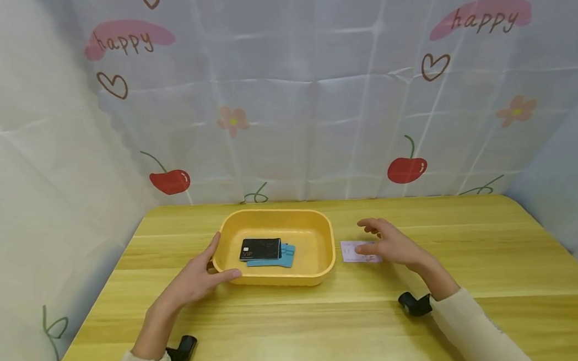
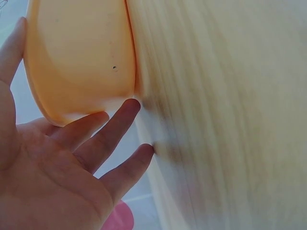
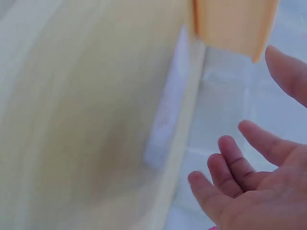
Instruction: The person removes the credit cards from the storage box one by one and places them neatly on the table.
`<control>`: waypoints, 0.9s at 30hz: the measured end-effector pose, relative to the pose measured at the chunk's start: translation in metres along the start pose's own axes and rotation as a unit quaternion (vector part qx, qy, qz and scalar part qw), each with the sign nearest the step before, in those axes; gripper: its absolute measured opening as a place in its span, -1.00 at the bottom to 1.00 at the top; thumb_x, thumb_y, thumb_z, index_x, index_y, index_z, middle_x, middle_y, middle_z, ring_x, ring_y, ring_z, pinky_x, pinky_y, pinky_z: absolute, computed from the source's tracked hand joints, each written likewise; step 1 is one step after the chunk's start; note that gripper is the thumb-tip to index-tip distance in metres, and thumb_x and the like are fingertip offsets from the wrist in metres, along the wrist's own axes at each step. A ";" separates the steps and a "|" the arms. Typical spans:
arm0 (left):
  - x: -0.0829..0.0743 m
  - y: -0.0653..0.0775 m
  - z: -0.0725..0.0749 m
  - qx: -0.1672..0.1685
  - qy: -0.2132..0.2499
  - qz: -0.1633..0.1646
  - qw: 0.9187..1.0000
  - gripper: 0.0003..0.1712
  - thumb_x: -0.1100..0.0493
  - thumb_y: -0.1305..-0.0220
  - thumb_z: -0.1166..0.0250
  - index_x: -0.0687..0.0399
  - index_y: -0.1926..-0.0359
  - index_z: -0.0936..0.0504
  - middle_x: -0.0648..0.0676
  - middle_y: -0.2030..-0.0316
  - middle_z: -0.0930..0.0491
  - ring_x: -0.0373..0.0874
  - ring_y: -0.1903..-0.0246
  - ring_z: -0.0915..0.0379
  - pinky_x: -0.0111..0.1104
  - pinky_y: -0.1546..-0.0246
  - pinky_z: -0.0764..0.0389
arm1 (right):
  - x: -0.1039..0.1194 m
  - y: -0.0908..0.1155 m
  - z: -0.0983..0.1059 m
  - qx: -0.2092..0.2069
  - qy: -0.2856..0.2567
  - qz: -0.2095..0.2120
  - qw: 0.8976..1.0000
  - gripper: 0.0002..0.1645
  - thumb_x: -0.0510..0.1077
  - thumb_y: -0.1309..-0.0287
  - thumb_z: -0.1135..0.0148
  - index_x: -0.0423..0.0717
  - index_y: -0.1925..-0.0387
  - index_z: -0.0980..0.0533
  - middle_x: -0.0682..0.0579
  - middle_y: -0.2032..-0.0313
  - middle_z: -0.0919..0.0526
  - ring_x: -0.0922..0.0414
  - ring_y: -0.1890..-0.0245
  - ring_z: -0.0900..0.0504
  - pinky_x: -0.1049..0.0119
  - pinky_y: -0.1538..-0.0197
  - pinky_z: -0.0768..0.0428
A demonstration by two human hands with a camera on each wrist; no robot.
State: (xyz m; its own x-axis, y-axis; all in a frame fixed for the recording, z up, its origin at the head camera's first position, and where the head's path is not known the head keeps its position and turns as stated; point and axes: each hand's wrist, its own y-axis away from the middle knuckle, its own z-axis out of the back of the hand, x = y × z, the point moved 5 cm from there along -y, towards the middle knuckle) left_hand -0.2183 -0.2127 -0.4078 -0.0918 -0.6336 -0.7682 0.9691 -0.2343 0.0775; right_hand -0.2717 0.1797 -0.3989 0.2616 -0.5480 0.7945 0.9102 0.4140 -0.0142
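Note:
A yellow plastic bin (image 1: 311, 223) sits on the table, and inside it a black card (image 1: 262, 249) marked "VIP" overlaps blue card-like pieces (image 1: 285, 259). My left hand (image 1: 195, 277) rests against the bin's left end, thumb at the near rim. In the left wrist view its fingers (image 2: 112, 132) are straight and spread by the bin's end. To the right of the bin lies a pale purple card (image 1: 350, 254) with print on it. Above this card hovers my right hand (image 1: 394, 244), fingers loosely bent and holding nothing; the right wrist view shows the hand apart from the card (image 3: 168, 105).
The wooden table (image 1: 308, 334) reaches back to a white curtain (image 1: 305, 119) printed with cherries, hearts and "happy". Black wrist-worn devices (image 1: 182, 351) are on both forearms, under beige sleeves (image 1: 476, 323). White sheeting (image 1: 34, 163) hangs at the left side.

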 end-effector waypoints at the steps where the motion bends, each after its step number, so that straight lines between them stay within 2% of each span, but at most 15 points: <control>1: 0.000 0.000 0.000 0.000 0.000 0.000 1.000 0.18 -0.21 -0.03 -0.31 -0.02 -0.43 0.27 0.21 -0.33 -0.05 0.04 -0.19 -0.18 -0.06 -0.12 -0.25 | 0.003 0.000 0.000 -0.005 -0.004 0.008 1.000 -0.21 -0.01 -0.02 -0.33 -0.31 -0.19 -0.27 -0.29 -0.09 -0.32 -0.20 -0.10 -0.24 -0.14 -0.13 -0.17; 8: -0.001 0.001 0.000 -0.001 0.002 0.001 1.000 0.19 -0.22 -0.03 -0.31 0.00 -0.43 0.27 0.21 -0.31 -0.10 0.03 -0.15 -0.24 -0.08 -0.09 -0.30 | 0.031 -0.002 -0.004 -0.027 -0.031 0.036 0.998 -0.14 0.03 0.00 -0.35 -0.17 -0.26 -0.19 -0.13 -0.12 -0.32 -0.15 -0.08 -0.29 -0.05 -0.15 -0.24; 13: 0.000 0.001 0.000 0.001 -0.003 0.004 1.000 0.19 -0.23 -0.02 -0.31 0.00 -0.43 0.27 0.22 -0.31 -0.10 0.04 -0.15 -0.24 -0.08 -0.09 -0.30 | 0.056 -0.003 -0.012 -0.036 -0.051 0.069 0.996 -0.21 -0.02 0.00 -0.36 -0.14 -0.23 -0.24 -0.10 -0.11 -0.35 -0.09 -0.04 -0.36 -0.03 -0.12 -0.30; 18: 0.001 0.001 -0.001 0.002 -0.004 0.002 1.000 0.19 -0.23 -0.03 -0.31 0.01 -0.43 0.28 0.22 -0.32 -0.08 0.04 -0.16 -0.23 -0.09 -0.08 -0.30 | 0.082 -0.005 -0.026 -0.027 -0.046 0.099 0.994 -0.29 -0.10 -0.01 -0.35 -0.15 -0.19 -0.30 -0.10 -0.09 -0.36 -0.06 -0.01 -0.37 0.00 -0.11 -0.33; 22: 0.000 0.001 -0.001 -0.001 -0.005 0.001 1.000 0.21 -0.24 -0.01 -0.31 0.01 -0.43 0.27 0.22 -0.33 -0.06 0.06 -0.18 -0.19 -0.07 -0.11 -0.27 | 0.106 -0.003 -0.035 -0.012 -0.040 0.116 0.992 -0.32 -0.22 -0.02 -0.33 -0.27 -0.18 -0.28 -0.16 -0.09 -0.35 -0.08 0.00 -0.36 -0.04 -0.11 -0.32; 25: 0.001 0.001 0.000 -0.002 -0.004 0.002 1.000 0.21 -0.25 0.00 -0.31 0.01 -0.43 0.27 0.22 -0.33 -0.06 0.06 -0.18 -0.19 -0.06 -0.10 -0.27 | 0.114 -0.005 -0.042 -0.001 -0.043 0.116 0.992 -0.31 -0.25 -0.02 -0.32 -0.31 -0.18 -0.27 -0.18 -0.09 -0.34 -0.10 -0.01 -0.34 -0.07 -0.11 -0.30; 27: 0.000 0.001 0.000 -0.002 -0.005 0.003 1.000 0.21 -0.25 -0.01 -0.31 0.01 -0.43 0.27 0.22 -0.32 -0.06 0.06 -0.18 -0.20 -0.07 -0.10 -0.28 | 0.112 -0.008 -0.047 0.004 -0.036 0.112 0.993 -0.30 -0.21 -0.02 -0.33 -0.26 -0.19 -0.28 -0.12 -0.10 -0.36 -0.05 -0.02 -0.35 -0.02 -0.12 -0.31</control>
State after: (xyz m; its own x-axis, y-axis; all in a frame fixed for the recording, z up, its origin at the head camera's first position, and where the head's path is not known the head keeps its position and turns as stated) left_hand -0.2173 -0.2132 -0.4077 -0.0881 -0.6426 -0.7611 0.9706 -0.2272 0.0795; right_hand -0.2348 0.0806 -0.3387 0.4339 -0.3886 0.8129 0.8288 0.5261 -0.1908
